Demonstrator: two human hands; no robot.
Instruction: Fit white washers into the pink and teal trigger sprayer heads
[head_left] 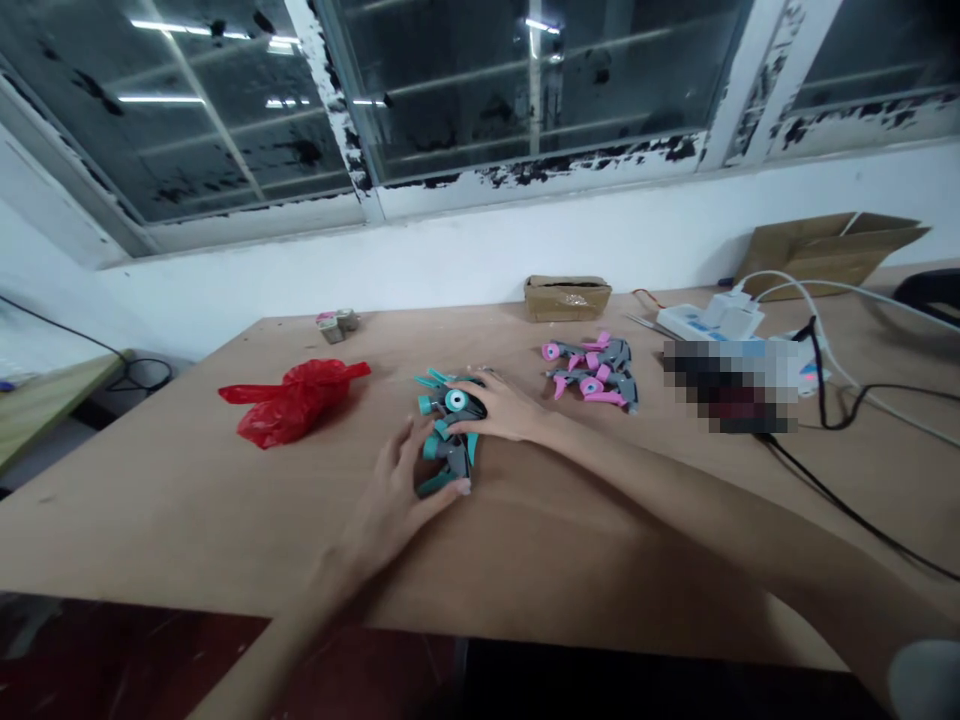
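Note:
A small cluster of teal-and-grey trigger sprayer heads (452,455) lies on the table in front of me. My right hand (501,402) comes over its far right side, with the fingers curled around a sprayer head whose round teal cap (456,400) faces me. At the near left, my left hand (394,490) grips the lower sprayer head between its fingers and outstretched thumb. The hands partly hide the cluster. To the right, pink-and-grey trigger sprayer heads (592,372) lie grouped, apart from both hands.
A red plastic bag (296,402) lies left on the wooden table (150,500). Small blocks (337,325) and a cardboard box (568,298) stand farther back. At right are a power strip (682,322), cables, a blurred dark item (731,390) and an open carton (825,255).

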